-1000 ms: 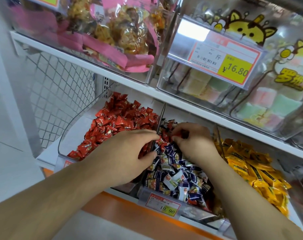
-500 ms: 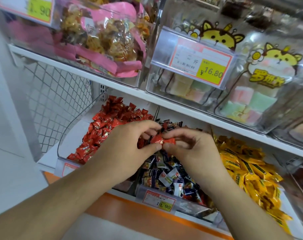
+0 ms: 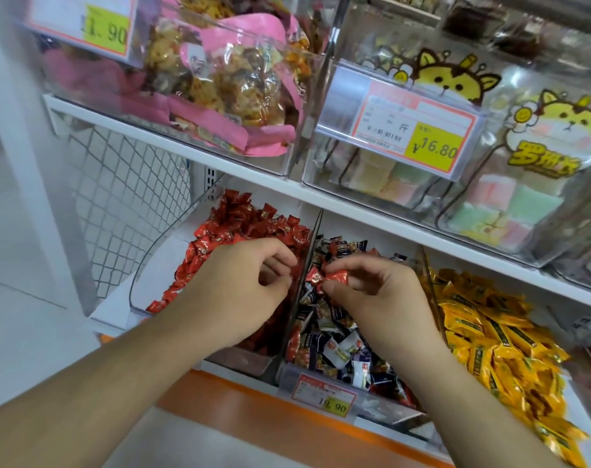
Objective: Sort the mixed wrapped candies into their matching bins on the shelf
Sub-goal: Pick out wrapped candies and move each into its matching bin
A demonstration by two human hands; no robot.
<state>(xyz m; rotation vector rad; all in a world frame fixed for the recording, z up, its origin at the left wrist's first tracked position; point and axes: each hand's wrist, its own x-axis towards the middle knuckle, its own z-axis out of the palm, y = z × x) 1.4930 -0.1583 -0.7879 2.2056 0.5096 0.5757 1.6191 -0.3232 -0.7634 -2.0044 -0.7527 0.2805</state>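
Note:
My right hand point(image 3: 378, 298) pinches a red wrapped candy point(image 3: 334, 276) at its fingertips, above the middle bin point(image 3: 371, 405) of mixed blue, white and red candies point(image 3: 338, 349). My left hand point(image 3: 240, 292) hovers over the left bin point(image 3: 159, 265), which holds red candies point(image 3: 236, 224). Its fingers are curled, and what lies inside them is hidden. The clear divider point(image 3: 309, 255) runs between the two hands. A bin of yellow candies point(image 3: 489, 336) sits to the right.
The shelf above carries clear bins with pink snack bags point(image 3: 219, 82) and pastel sweets point(image 3: 489, 204), plus a price tag point(image 3: 402, 130) hanging over the edge. A wire mesh panel point(image 3: 125, 204) closes the left side. An orange strip point(image 3: 253, 410) runs below the bins.
The hands were pinching the red candy together half a second ago. Now they have drawn slightly apart, and the candy stays with my right hand. The view has tilted up a little.

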